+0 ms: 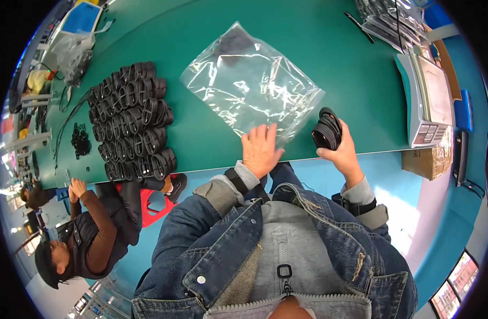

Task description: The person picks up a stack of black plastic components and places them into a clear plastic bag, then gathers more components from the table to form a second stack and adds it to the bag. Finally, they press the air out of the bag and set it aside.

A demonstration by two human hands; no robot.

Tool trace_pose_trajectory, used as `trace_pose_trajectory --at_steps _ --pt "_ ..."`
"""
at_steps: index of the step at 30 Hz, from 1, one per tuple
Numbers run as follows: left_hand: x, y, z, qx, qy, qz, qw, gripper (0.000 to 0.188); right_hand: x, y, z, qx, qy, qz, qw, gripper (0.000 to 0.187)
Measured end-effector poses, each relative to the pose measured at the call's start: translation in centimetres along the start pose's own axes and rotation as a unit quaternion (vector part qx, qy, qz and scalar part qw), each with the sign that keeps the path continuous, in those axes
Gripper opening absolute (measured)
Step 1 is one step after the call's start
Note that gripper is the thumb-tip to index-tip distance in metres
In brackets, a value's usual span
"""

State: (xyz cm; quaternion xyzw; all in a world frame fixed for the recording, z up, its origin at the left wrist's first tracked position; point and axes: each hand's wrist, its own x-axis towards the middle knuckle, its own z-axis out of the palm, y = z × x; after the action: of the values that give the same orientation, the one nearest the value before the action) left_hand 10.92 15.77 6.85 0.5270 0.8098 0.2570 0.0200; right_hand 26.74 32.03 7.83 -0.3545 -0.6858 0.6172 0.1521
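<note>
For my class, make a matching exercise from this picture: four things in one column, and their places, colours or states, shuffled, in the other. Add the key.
Things
1. bag
2. right hand
3. stool
4. left hand

Descriptions
A. red
B. gripping a black bundle
C. spread at the bag's near edge
D. clear, lying on the table

Pairs: 1-D, 2-B, 3-A, 4-C

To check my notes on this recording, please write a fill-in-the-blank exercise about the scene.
The right hand holds a ____ coiled bundle.
The left hand touches a clear plastic bag on the ____ tabletop.
Rows of coils lie to the ____ of the bag.
The plastic stool near the co-worker is ____.

Missing words: black; green; left; red.
</note>
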Motion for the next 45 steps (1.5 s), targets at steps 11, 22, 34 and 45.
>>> trace_pose_trajectory --at_steps 11,22,34,45 --pt "-0.9 -1.3 -0.8 -0.122 0.074 -0.102 0.984 0.011 1.8 -2.7 3.5 -0.206 -0.241 -0.244 0.917 0.084" --pt "-1.6 0.7 -1.6 -0.013 0.087 -0.182 0.979 0.027 9.0 -3.1 6.2 -0.374 -0.133 -0.213 0.893 0.079" --pt "0.6 0.5 -2.4 -0.049 0.137 -0.019 0.989 0.030 15.2 -3.9 19.6 -0.293 -0.149 -0.210 0.921 0.065" --pt "-3.0 -0.3 1.2 -0.092 0.123 -0.121 0.981 0.025 16.5 -4.1 23.5 -0.361 -0.031 -0.269 0.892 0.106"
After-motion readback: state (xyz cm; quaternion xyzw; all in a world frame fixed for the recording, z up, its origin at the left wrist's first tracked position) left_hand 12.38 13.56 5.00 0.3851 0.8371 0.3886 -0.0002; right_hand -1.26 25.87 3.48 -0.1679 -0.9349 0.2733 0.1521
